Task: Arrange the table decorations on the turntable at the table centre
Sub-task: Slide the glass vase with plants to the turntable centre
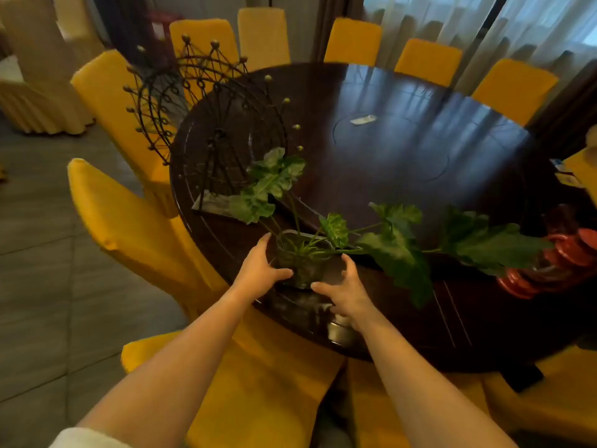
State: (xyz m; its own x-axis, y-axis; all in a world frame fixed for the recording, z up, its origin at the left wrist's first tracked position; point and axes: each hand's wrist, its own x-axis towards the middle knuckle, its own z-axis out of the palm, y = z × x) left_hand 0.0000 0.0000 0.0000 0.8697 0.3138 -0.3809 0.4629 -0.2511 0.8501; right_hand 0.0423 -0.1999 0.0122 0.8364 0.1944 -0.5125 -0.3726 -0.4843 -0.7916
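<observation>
A glass vase [302, 265] with long green leaves [394, 247] stands near the table's front edge. My left hand [261, 266] grips its left side, thumb across the front and forefinger up by the rim. My right hand [345, 292] is cupped at its right side with fingers spread; the thumb tip touches the base and a small gap shows between fingers and glass. A black wire Ferris-wheel ornament [210, 124] stands at the table's left edge. A red ornament [559, 253] sits at the right edge. The round turntable [429, 169] lies flush at the table centre.
The dark round table [484, 318] is ringed by yellow-covered chairs [135, 221]. A small white scrap [363, 119] lies on the turntable's far side. Leaves reach right toward the red ornament. Curtained windows stand behind the table.
</observation>
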